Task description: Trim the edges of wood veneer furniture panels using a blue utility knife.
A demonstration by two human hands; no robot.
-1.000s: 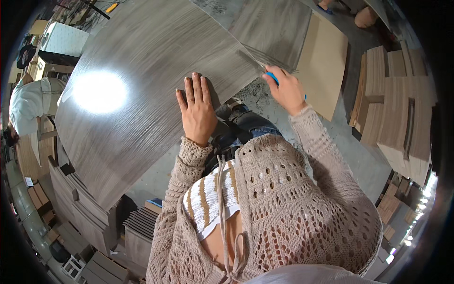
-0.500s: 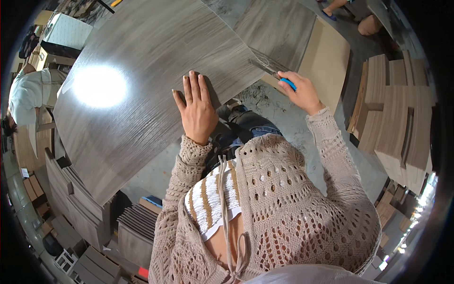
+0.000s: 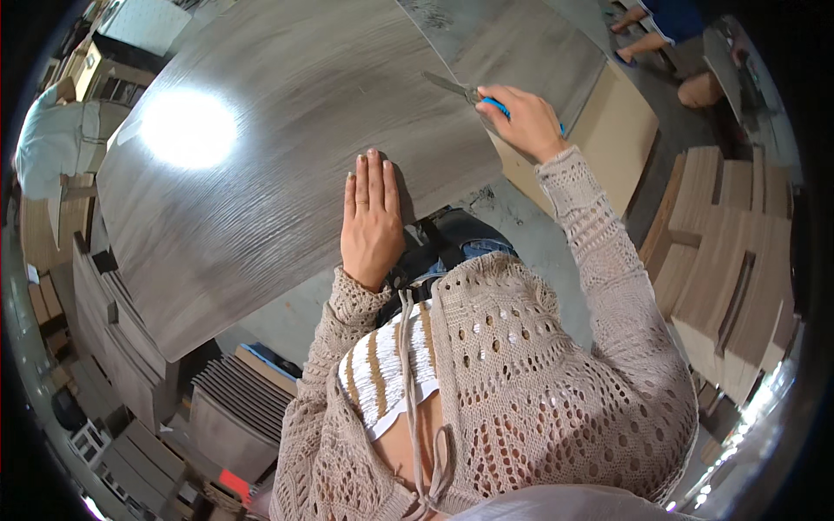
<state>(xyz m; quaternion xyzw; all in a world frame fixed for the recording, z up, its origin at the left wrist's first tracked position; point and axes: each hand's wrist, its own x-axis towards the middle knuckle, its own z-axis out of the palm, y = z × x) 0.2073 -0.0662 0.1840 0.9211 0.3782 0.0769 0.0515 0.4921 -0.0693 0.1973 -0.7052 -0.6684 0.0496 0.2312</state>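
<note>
A large grey wood-grain board (image 3: 287, 165) spreads in front of me, a bright lamp reflection on its left part. My left hand (image 3: 373, 226) lies flat on the board near its front edge, fingers stretched out and side by side, holding nothing. My right hand (image 3: 526, 122) is closed round a blue-handled knife (image 3: 450, 85) at the board's right edge. Its grey blade points left over the board's surface; whether it touches the board I cannot tell. Part of the handle is hidden inside my fist.
Beyond the right edge lie another grey board (image 3: 530, 61) and a pale tan panel (image 3: 612, 130). Stacked wood-grain panels (image 3: 725, 260) stand at right, more grey panels (image 3: 234, 408) at lower left. One person (image 3: 56, 139) bends at far left; another person's legs (image 3: 638, 39) show at upper right.
My right hand has moved up and left with the knife, whose blade now reaches further over the board. My left hand's fingers have drawn together. A thin pale loop near the blade no longer shows.
</note>
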